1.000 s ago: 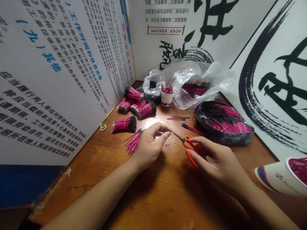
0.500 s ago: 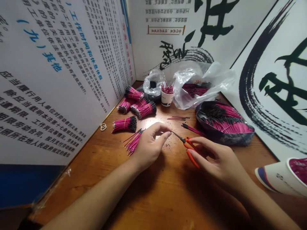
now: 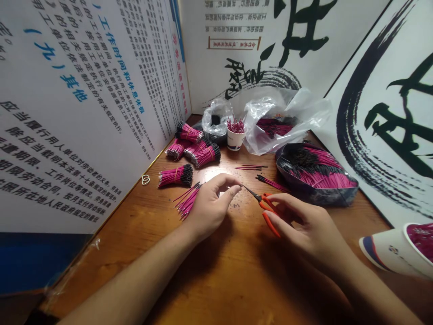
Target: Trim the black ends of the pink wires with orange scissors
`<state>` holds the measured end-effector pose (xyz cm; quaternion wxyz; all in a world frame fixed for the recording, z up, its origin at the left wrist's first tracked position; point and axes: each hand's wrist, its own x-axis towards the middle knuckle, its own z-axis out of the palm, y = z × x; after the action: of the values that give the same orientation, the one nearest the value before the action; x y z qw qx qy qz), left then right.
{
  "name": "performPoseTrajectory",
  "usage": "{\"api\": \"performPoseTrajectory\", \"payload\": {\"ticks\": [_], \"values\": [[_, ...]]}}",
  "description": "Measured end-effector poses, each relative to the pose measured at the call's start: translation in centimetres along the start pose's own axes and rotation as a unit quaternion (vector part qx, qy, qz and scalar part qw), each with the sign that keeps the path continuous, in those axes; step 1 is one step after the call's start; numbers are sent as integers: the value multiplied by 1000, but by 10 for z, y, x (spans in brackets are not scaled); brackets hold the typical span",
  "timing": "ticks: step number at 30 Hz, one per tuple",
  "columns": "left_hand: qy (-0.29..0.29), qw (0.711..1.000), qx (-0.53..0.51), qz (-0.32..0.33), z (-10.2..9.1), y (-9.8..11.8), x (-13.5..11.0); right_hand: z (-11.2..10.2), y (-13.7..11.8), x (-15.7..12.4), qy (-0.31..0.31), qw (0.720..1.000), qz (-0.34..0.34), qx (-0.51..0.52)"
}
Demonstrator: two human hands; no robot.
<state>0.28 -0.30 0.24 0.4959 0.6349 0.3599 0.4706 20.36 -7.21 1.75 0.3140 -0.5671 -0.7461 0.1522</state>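
Observation:
Orange-handled scissors are in my right hand, its thumb and fingers on the two handles. Their dark, narrow blades point left and reach the fingertips of my left hand. Thumb and forefinger of that hand are pinched together; what they hold is too small and hidden to make out. Just left of it, partly behind the hand, lies a loose pile of pink wires. Tiny dark scraps are scattered on the wooden table below the blades.
Banded bundles of pink, black-ended wires lie at the back left, one nearer bundle apart. A paper cup of wires, a clear plastic bag and a dark open bag stand behind. Another cup tilts at right.

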Motion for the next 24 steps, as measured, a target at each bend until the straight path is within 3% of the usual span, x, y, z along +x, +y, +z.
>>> {"api": "performPoseTrajectory", "payload": {"ticks": [24], "values": [[-4, 1000, 12, 6, 0, 1, 0, 1, -2, 0, -12, 1000, 3, -7]]}}
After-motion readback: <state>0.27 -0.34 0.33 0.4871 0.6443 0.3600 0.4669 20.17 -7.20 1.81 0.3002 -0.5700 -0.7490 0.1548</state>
